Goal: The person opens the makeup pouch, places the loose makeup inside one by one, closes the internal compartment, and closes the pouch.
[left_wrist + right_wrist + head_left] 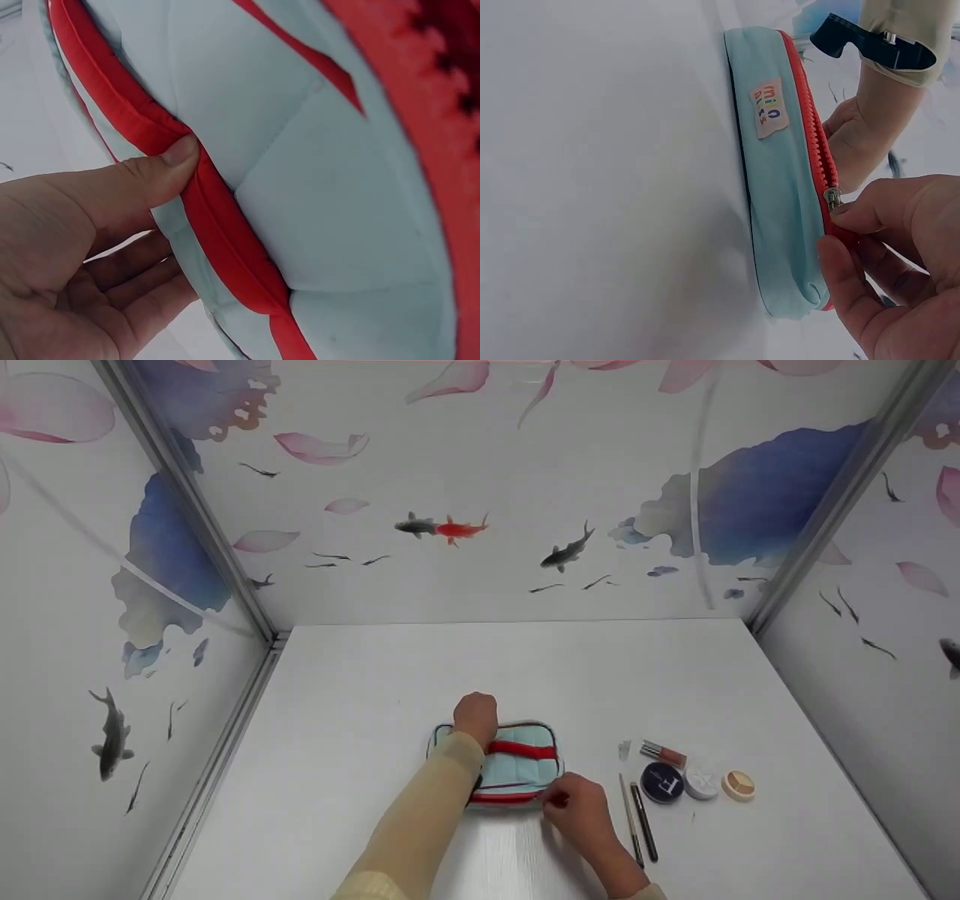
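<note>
A light blue zip pouch (pixel 529 772) with a red zip and a red strap (pixel 523 750) lies on the white table. My left hand (pixel 475 718) is at its far side; in the left wrist view the thumb presses on the red strap (pixel 232 240) and the other fingers reach behind the pouch's edge. At the near right corner, my right hand (pixel 579 810) pinches the metal zip pull (pixel 832 198). Behind the pull, in the right wrist view, the red zip teeth (pixel 819 146) run along the edge. A small label (pixel 769 107) marks the pouch's side.
Right of the pouch lie two slim brushes or pencils (pixel 643 821), a lip gloss tube (pixel 663 753), a dark round compact (pixel 662 783), a white round case (pixel 701 783) and a small round palette (pixel 739 785). Printed walls (pixel 487 585) enclose the table at back and sides.
</note>
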The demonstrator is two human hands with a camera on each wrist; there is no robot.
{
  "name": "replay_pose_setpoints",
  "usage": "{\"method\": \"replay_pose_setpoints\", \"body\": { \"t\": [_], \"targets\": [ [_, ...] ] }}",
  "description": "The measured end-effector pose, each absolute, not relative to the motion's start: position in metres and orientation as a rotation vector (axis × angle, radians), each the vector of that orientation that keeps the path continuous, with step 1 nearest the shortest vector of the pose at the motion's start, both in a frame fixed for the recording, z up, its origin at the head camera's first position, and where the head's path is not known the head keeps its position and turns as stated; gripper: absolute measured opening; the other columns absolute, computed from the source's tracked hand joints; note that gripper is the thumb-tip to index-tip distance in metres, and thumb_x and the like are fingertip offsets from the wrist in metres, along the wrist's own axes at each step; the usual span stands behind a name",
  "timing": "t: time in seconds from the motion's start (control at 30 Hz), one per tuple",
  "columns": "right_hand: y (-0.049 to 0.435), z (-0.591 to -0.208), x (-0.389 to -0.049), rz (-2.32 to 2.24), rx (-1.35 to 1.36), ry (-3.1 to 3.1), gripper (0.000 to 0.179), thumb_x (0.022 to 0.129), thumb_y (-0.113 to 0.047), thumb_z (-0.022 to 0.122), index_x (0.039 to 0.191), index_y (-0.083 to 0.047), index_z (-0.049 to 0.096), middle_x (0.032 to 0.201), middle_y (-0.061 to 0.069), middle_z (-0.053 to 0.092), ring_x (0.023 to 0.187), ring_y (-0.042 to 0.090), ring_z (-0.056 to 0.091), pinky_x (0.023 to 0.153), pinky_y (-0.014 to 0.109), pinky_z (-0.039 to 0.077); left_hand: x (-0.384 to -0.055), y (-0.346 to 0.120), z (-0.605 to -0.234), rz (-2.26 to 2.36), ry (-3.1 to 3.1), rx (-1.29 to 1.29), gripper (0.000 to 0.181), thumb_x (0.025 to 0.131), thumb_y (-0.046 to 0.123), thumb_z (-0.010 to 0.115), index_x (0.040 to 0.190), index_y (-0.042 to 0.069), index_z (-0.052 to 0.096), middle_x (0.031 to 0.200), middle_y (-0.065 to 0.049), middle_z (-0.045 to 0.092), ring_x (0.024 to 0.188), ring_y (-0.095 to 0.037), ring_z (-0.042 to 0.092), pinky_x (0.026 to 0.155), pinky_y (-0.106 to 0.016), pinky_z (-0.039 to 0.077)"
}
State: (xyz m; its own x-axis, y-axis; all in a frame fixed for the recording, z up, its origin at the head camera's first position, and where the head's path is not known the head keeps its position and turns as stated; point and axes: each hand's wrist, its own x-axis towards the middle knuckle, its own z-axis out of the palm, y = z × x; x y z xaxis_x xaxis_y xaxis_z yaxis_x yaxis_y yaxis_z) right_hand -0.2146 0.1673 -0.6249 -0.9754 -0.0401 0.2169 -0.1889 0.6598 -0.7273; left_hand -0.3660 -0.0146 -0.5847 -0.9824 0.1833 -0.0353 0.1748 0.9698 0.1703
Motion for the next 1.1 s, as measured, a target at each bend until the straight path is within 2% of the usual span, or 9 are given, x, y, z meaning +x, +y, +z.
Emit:
{"method": "replay_pose_setpoints", "body": {
  "t": [0.13,0.5,0.83,1.1],
  "targets": [
    [0.172,-0.626,-0.217,1.213,0.179,-2.69,0.025,0.076,0.009,0.079,0.077,-0.016,0.078,0.079,-0.001,0.072,0.074,0.005,0.06,0.069,0.023,0.053,-0.365,-0.014,-0.587,0.27,3.083,0.315,0.019,0.103,0.003,0.062,0.099,0.002,0.08,0.103,-0.015,0.078,0.104,-0.03,0.073,0.089,-0.04,0.063],
    [0.189,-0.626,-0.223,1.25,0.092,-2.708,0.029,0.078,0.008,0.081,0.077,-0.02,0.076,0.08,-0.009,0.071,0.078,0.007,0.064,0.073,0.026,0.055,-0.37,-0.014,-0.591,0.226,3.031,0.389,0.017,0.104,0.003,0.062,0.101,0.002,0.079,0.106,-0.014,0.077,0.107,-0.029,0.072,0.092,-0.039,0.062],
    [0.196,-0.623,-0.229,1.266,-0.008,-2.792,0.023,0.084,0.004,0.08,0.082,-0.019,0.078,0.085,-0.005,0.073,0.083,0.012,0.065,0.078,0.031,0.057,-0.369,-0.011,-0.589,0.17,3.033,0.427,0.017,0.104,0.003,0.062,0.102,0.002,0.079,0.106,-0.013,0.077,0.108,-0.027,0.072,0.095,-0.037,0.06],
    [0.199,-0.621,-0.231,1.233,-0.042,-2.829,0.02,0.084,0.002,0.079,0.082,-0.017,0.079,0.084,-0.004,0.074,0.082,0.012,0.064,0.076,0.031,0.055,-0.369,-0.011,-0.593,0.183,3.031,0.408,0.016,0.103,0.003,0.063,0.1,0.004,0.079,0.105,-0.012,0.076,0.107,-0.026,0.071,0.095,-0.037,0.06]
  ]
}}
